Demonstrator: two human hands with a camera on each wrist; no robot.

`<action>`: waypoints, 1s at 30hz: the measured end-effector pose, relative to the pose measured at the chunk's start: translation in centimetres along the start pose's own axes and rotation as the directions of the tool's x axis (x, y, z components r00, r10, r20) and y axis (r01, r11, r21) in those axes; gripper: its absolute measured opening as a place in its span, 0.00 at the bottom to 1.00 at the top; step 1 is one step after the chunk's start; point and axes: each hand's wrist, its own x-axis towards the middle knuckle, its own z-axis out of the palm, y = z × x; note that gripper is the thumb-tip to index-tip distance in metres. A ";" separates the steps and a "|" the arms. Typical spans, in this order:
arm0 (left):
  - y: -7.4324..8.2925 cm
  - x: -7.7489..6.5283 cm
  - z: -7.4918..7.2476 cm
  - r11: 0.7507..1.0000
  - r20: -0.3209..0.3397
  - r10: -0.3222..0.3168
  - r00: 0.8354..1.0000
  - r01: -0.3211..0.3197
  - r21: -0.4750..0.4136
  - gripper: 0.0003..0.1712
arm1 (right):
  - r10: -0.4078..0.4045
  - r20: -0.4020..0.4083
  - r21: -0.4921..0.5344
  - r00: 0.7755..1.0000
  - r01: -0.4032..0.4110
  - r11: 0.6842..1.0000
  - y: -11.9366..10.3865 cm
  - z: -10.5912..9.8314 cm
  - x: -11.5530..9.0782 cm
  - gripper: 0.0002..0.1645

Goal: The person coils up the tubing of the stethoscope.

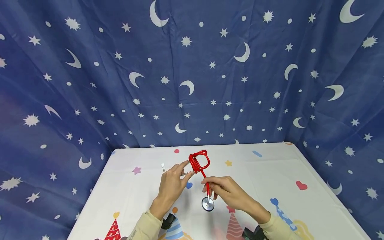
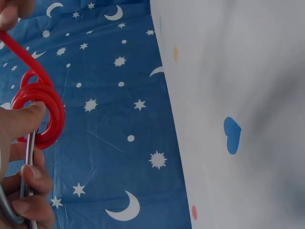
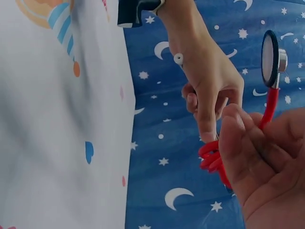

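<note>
A stethoscope with red tubing (image 1: 194, 162) is held above the table between both hands. Its tube is wound in several loops around the metal ear tubes (image 2: 29, 157). My left hand (image 1: 172, 182) grips the ear tubes and the coil, thumb pressed on the loops in the left wrist view. One white ear tip (image 3: 178, 58) sticks out past the left hand. My right hand (image 1: 228, 193) pinches the red tube just above the round chest piece (image 1: 208, 204), which hangs below the fingers. The right hand partly hides the coil in the right wrist view.
Below the hands lies a white table cover (image 1: 138, 190) printed with party hats, hearts and stars. A blue curtain (image 1: 192, 100) with white moons and stars stands behind and at both sides. Dark straps with cameras (image 1: 168, 221) sit on the wrists.
</note>
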 end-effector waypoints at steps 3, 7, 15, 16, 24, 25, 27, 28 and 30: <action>0.0 0.0 -0.1 1.000 0.002 -0.002 1.000 0.002 -0.016 0.25 | -0.056 0.007 0.000 0.998 0.056 0.998 0.1 -0.1 0.1 0.15; 0.3 0.1 -0.1 0.999 -0.001 0.012 1.000 -0.012 -0.031 0.25 | -0.141 -0.052 -0.064 0.989 0.138 0.988 0.2 -0.1 0.2 0.14; 1.1 -0.5 0.3 0.998 0.021 0.057 0.998 -0.057 -0.015 0.25 | -0.266 -0.306 -0.267 0.914 0.186 0.946 0.5 0.4 0.4 0.11; 1.2 -0.6 0.3 0.998 0.020 0.059 0.998 -0.059 -0.011 0.25 | -0.258 -0.325 -0.266 0.910 0.174 0.948 0.5 0.5 0.4 0.11; 1.5 -0.8 0.7 0.998 -0.031 0.064 0.997 -0.064 -0.016 0.27 | -0.142 -0.382 -0.163 0.913 0.084 0.983 0.8 1.5 0.4 0.05; 1.6 -0.8 0.8 0.998 -0.041 0.064 0.997 -0.065 -0.025 0.28 | -0.131 -0.390 -0.143 0.911 0.080 0.986 0.9 1.6 0.4 0.06; 1.8 -0.7 1.0 0.997 -0.054 0.061 0.997 -0.063 -0.038 0.28 | -0.114 -0.408 -0.107 0.906 0.076 0.991 1.0 1.8 0.5 0.08; 1.8 -0.6 1.0 0.997 -0.061 0.062 0.996 -0.065 -0.044 0.27 | -0.106 -0.416 -0.090 0.903 0.075 0.993 1.0 1.9 0.5 0.09; 2.0 -0.4 1.1 0.997 -0.070 0.062 0.996 -0.066 -0.049 0.27 | -0.080 -0.428 -0.053 0.900 0.064 0.997 1.0 1.9 0.5 0.10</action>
